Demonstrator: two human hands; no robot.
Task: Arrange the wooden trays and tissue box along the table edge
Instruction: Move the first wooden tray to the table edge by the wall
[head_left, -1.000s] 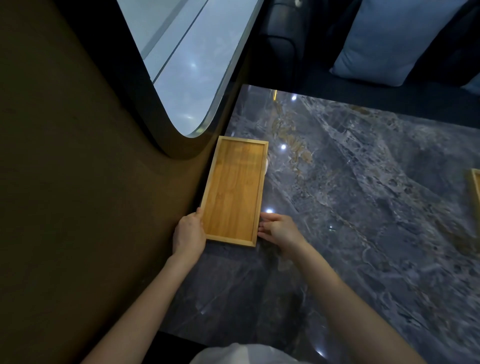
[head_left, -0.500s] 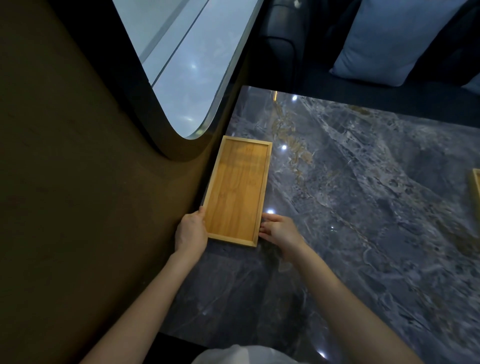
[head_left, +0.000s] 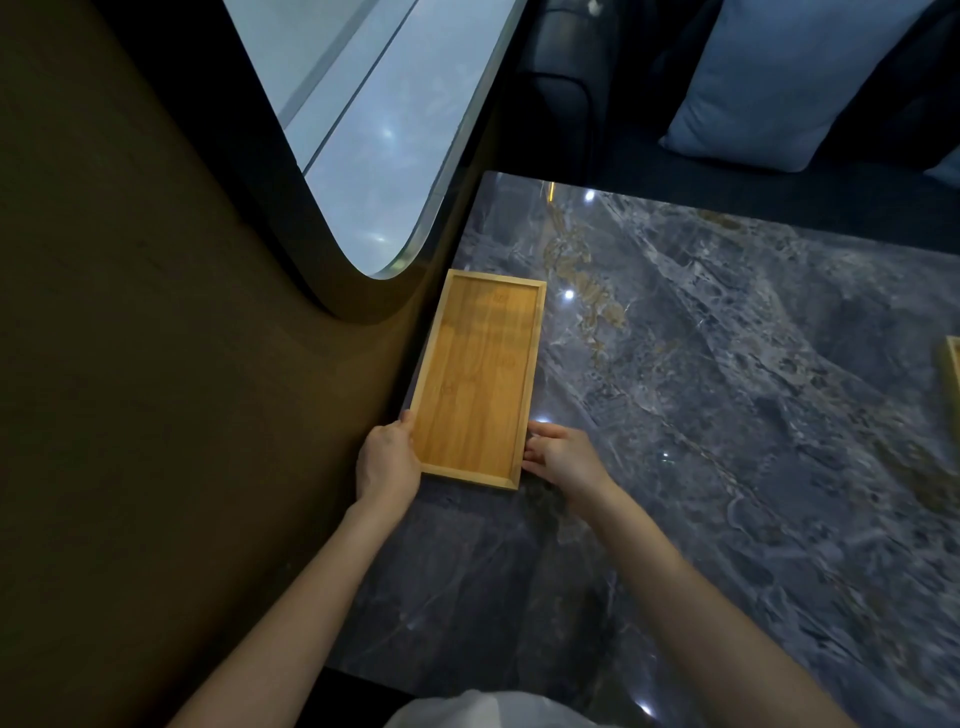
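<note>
Wooden tray (head_left: 480, 376), rectangular, shallow-rimmed, empty.

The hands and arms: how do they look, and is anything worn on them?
Both arms are bare up to the bottom edge of the picture, with no sleeves in view. The left hand and the right hand have no gloves, rings, watch or bracelet that I can see. A bit of white cloth shows at the bottom edge, probably clothing.

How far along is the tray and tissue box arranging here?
Done: nothing clearly finished. In hand: one wooden tray lies flat along the wall-side table edge, left hand and right hand at its near corners. Left: a second tray at the right frame edge; no tissue box visible.
</note>
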